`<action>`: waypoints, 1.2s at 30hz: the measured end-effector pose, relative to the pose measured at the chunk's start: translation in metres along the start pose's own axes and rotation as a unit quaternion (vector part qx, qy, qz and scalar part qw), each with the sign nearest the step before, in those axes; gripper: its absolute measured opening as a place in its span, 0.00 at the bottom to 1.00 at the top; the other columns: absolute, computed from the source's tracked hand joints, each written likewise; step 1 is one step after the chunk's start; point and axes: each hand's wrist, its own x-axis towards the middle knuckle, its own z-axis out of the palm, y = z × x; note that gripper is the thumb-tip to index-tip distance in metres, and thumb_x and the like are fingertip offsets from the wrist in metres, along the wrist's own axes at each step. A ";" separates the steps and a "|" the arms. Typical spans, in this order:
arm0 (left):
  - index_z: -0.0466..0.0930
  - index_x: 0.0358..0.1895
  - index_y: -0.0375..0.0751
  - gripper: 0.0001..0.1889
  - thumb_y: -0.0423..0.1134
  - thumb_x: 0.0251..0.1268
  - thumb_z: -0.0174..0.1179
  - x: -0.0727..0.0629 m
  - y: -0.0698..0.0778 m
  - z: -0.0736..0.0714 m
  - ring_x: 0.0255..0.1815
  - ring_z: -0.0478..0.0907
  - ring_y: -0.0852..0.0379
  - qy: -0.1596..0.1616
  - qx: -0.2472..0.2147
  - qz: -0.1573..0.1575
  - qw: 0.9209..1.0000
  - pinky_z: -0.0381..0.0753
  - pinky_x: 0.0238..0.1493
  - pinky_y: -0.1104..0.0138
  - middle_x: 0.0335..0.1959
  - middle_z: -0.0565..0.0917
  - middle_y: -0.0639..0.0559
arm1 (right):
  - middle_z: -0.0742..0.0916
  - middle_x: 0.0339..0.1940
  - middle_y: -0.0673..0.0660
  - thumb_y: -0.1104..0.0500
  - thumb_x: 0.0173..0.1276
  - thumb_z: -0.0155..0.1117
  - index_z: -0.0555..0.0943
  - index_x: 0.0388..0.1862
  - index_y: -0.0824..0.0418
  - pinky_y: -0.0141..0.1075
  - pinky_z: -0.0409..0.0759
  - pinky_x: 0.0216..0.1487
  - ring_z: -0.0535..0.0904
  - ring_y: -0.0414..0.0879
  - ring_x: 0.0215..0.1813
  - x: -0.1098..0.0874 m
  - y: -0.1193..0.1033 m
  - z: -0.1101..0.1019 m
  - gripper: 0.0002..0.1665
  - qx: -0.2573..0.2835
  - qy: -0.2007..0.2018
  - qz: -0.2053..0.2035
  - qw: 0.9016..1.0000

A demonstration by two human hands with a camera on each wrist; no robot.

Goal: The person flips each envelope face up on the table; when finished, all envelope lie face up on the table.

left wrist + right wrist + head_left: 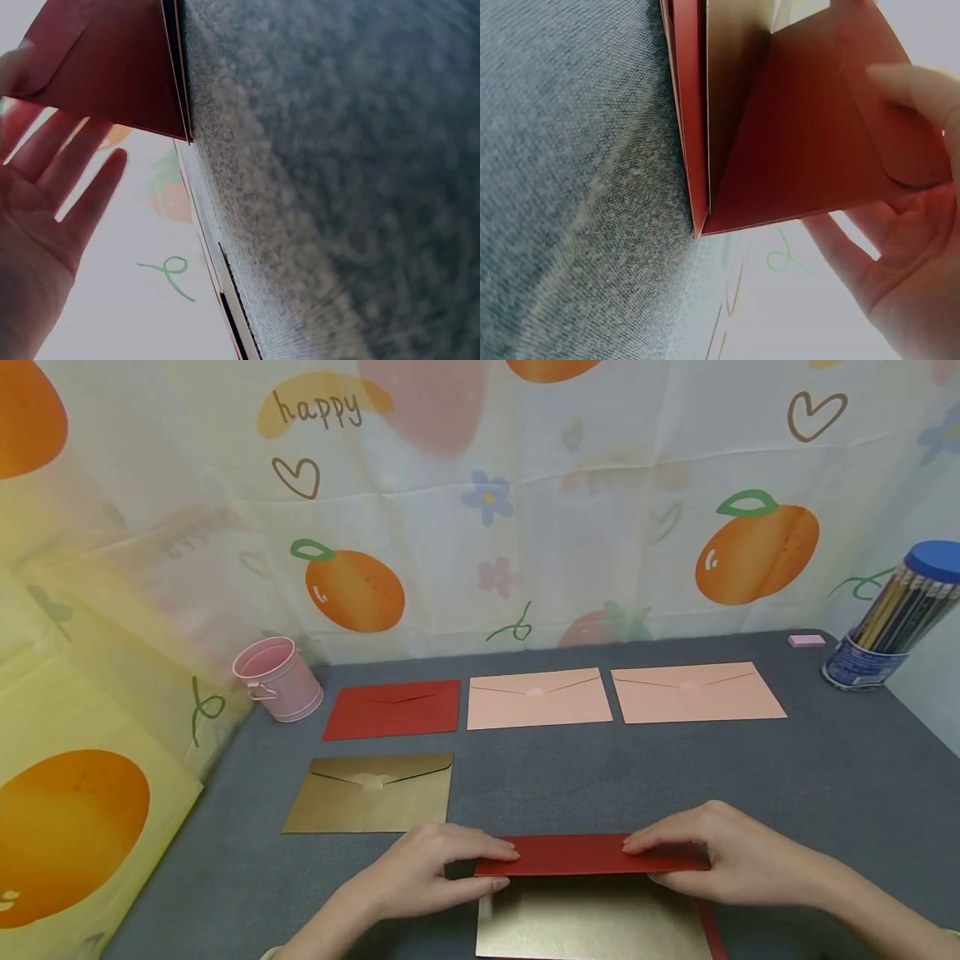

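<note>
At the front of the table both hands hold a red envelope (570, 855) tilted up over a stack. My left hand (423, 872) pinches its left end between thumb and fingers; my right hand (738, 858) pinches the right end. Beneath it lies a gold envelope (592, 922), with a red edge showing under it on the right. In the right wrist view, the held red envelope (802, 142) stands up off the stack, its lower edge against the gold envelope (731, 67). The left wrist view shows the thumb on the red envelope's flap side (112, 67).
Behind the hands lie a gold envelope (367, 806), a red envelope (393, 714) and two pink envelopes (540, 706), flaps up. A pink bucket (281, 681) stands at back left. At back right are a pencil jar (870, 660) and a pink eraser (806, 641).
</note>
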 end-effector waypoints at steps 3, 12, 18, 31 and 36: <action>0.84 0.53 0.46 0.12 0.39 0.68 0.62 0.003 -0.002 0.000 0.49 0.80 0.70 0.048 0.027 0.064 0.996 0.79 0.48 0.74 0.48 0.86 0.59 | 0.87 0.49 0.47 0.65 0.64 0.69 0.83 0.55 0.51 0.24 0.79 0.44 0.84 0.38 0.48 0.002 0.002 0.001 0.21 -0.009 0.041 -0.035 0.999; 0.85 0.49 0.40 0.11 0.29 0.65 0.63 0.011 0.003 -0.004 0.42 0.82 0.67 0.141 -0.016 0.087 0.986 0.80 0.40 0.74 0.41 0.87 0.54 | 0.87 0.39 0.44 0.75 0.54 0.71 0.85 0.49 0.51 0.22 0.74 0.31 0.81 0.32 0.35 0.009 -0.009 -0.002 0.27 -0.021 0.156 -0.051 0.986; 0.85 0.47 0.36 0.12 0.25 0.61 0.64 0.009 0.004 -0.003 0.40 0.84 0.62 0.147 -0.077 0.057 0.985 0.82 0.39 0.71 0.38 0.88 0.49 | 0.88 0.36 0.46 0.74 0.54 0.72 0.86 0.45 0.52 0.23 0.75 0.26 0.81 0.33 0.32 0.007 -0.009 0.000 0.23 -0.009 0.176 -0.039 0.984; 0.86 0.46 0.40 0.10 0.31 0.62 0.66 0.003 0.000 -0.001 0.36 0.83 0.65 0.114 -0.088 0.000 0.990 0.83 0.38 0.69 0.36 0.88 0.54 | 0.88 0.34 0.40 0.65 0.60 0.72 0.85 0.41 0.44 0.25 0.74 0.23 0.81 0.33 0.31 0.001 -0.007 -0.001 0.17 -0.008 0.150 0.043 0.988; 0.87 0.42 0.41 0.07 0.32 0.61 0.67 -0.001 -0.001 -0.002 0.35 0.83 0.66 0.092 -0.097 -0.021 0.991 0.83 0.33 0.70 0.35 0.88 0.55 | 0.88 0.34 0.42 0.65 0.62 0.71 0.85 0.41 0.46 0.25 0.71 0.19 0.81 0.34 0.31 -0.004 -0.001 -0.003 0.14 0.024 0.122 0.058 0.991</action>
